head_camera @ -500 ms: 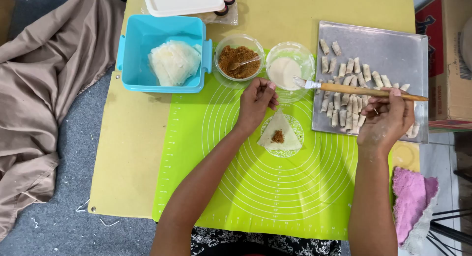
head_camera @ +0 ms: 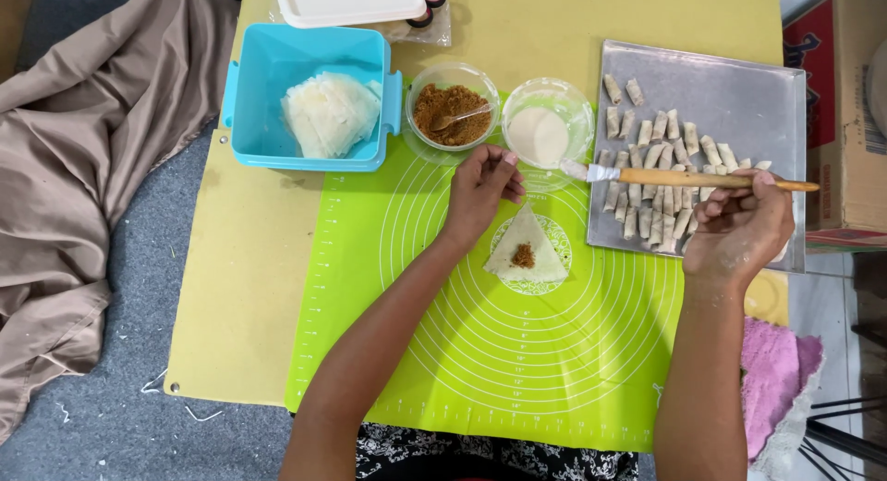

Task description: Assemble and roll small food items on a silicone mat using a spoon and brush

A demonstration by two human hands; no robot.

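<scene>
A triangular white wrapper (head_camera: 527,252) with a dab of brown filling lies on the green silicone mat (head_camera: 480,352). My left hand (head_camera: 480,190) rests at the wrapper's top corner, fingers curled, touching or just above it. My right hand (head_camera: 739,227) holds a wooden-handled brush (head_camera: 684,177) level, its bristle tip pointing left near a clear bowl of white paste (head_camera: 547,130). A clear bowl of brown filling with a spoon (head_camera: 453,111) stands left of the paste bowl.
A blue tub of stacked white wrappers (head_camera: 314,97) sits at the back left. A metal tray (head_camera: 739,102) on the right holds several finished rolls. A white lid lies at the table's back edge, a pink cloth (head_camera: 771,370) at the right, brown fabric on the floor to the left.
My left hand has stayed at the wrapper's top corner. My right hand still holds the brush level near the paste bowl, with little visible movement.
</scene>
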